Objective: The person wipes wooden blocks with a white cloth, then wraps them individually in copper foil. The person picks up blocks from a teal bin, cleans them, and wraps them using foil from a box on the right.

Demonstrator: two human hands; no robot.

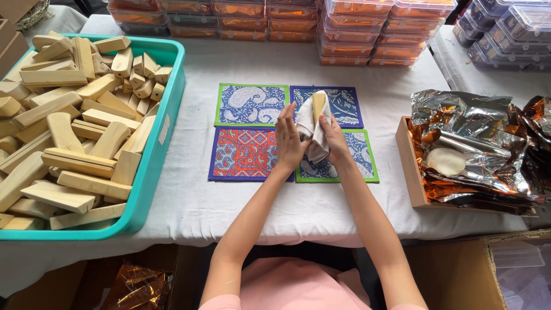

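Gripping pale wood block (318,104) w/ white cloth (313,135) wrapped round, left hand (290,140) & right hand (333,138) both clamped on it

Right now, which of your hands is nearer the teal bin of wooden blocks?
Left. The left hand is on the bin's side of the white cloth; the right hand is beyond it.

Pale matt wood block (318,105) in soft white cloth (313,129) mid-frame, printed fabric mats (251,105), glossy teal plastic bin (150,166) left w/ raw wood pcs (69,132), crinkly shiny foil (476,143) right
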